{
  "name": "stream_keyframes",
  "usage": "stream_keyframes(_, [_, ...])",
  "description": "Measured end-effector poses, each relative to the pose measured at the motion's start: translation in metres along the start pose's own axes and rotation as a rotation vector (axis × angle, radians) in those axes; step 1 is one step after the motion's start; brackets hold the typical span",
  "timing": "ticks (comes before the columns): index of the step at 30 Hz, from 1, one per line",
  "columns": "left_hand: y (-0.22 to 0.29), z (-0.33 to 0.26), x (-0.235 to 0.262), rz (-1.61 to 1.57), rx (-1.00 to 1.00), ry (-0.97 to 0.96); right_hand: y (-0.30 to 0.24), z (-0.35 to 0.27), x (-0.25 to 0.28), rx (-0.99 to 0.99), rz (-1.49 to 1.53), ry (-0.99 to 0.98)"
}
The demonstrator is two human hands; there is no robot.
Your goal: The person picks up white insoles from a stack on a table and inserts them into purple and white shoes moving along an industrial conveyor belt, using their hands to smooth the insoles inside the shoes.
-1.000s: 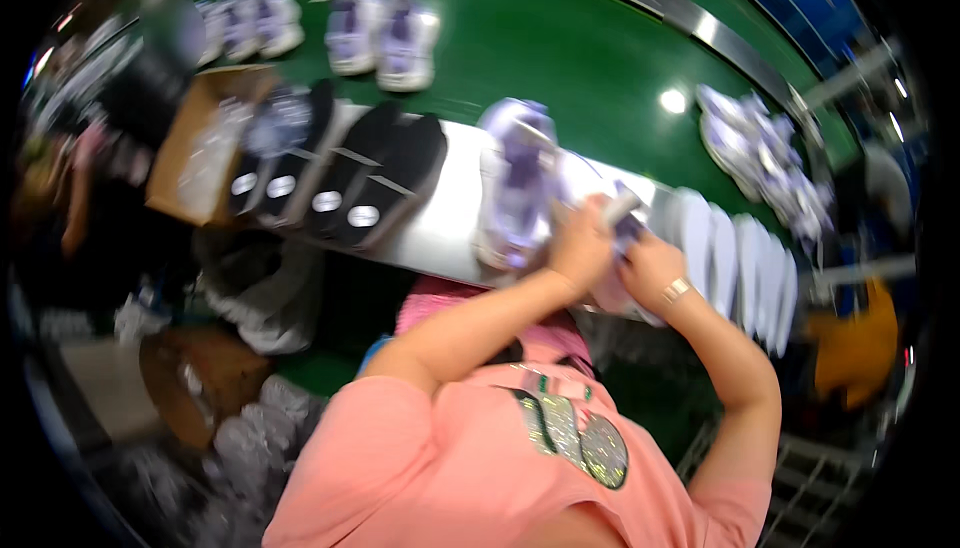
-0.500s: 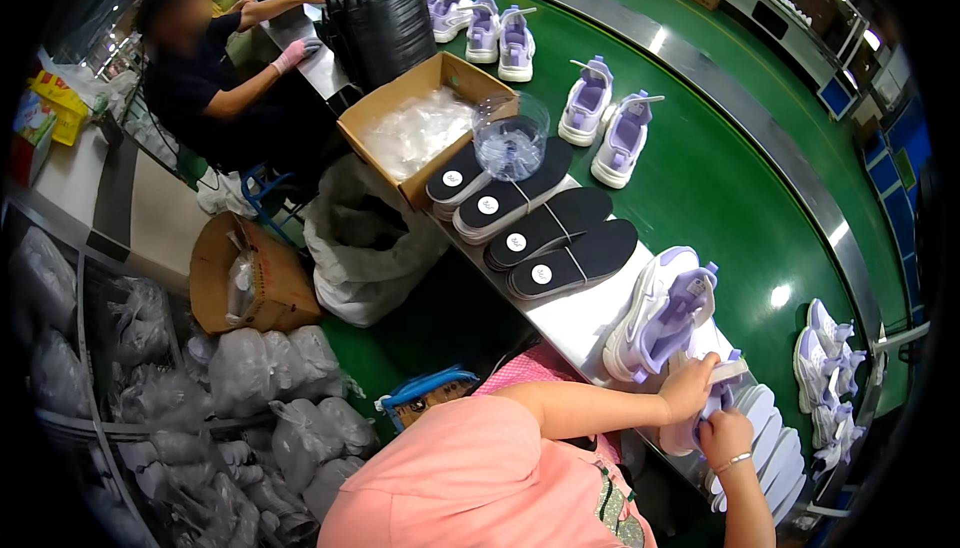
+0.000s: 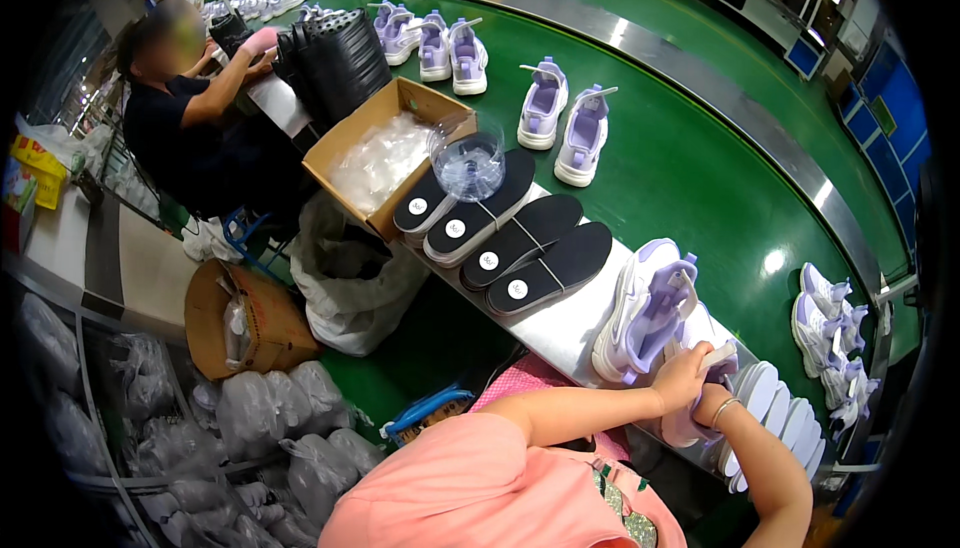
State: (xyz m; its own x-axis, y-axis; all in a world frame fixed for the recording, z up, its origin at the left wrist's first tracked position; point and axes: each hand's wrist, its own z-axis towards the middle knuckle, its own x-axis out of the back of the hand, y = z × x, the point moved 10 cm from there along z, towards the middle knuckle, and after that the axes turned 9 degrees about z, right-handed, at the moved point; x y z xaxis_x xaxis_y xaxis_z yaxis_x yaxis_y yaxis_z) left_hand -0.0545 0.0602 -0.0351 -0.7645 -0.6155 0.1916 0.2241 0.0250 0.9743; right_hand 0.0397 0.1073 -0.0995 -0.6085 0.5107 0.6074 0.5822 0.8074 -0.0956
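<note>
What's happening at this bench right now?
A person is handling a white-and-lavender shoe: the left hand is at its pale strap, while the right hand reaches into its opening. Another shoe stands just left of it. Black insoles lie farther left, white insoles to the right.

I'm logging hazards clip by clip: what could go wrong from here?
The right hand is close beside the white insoles and might brush some off the bench. The clear tub seems to rest on black insoles and could tip if bumped. The shoe, near the bench's front edge, might slip if the left hand loosens.
</note>
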Motion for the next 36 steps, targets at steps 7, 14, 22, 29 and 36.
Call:
stream_keyframes(7, [0.007,0.000,0.002,0.020,0.047,-0.134,-0.029,-0.002,-0.014,0.173,-0.175,-0.350])
stream_keyframes(14, [0.005,0.000,-0.002,0.066,0.056,-0.157,-0.026,-0.009,0.008,-0.024,-0.490,0.046])
stream_keyframes(22, [0.003,0.003,0.010,0.051,0.109,-0.161,-0.045,-0.037,0.035,0.071,0.018,0.099])
stream_keyframes(29, [0.011,0.002,0.015,0.043,0.047,-0.132,-0.038,-0.060,0.005,0.028,0.141,0.037])
stream_keyframes(36, [0.014,-0.018,0.048,-0.003,-0.009,-0.051,-0.060,-0.130,0.087,0.314,0.483,0.533])
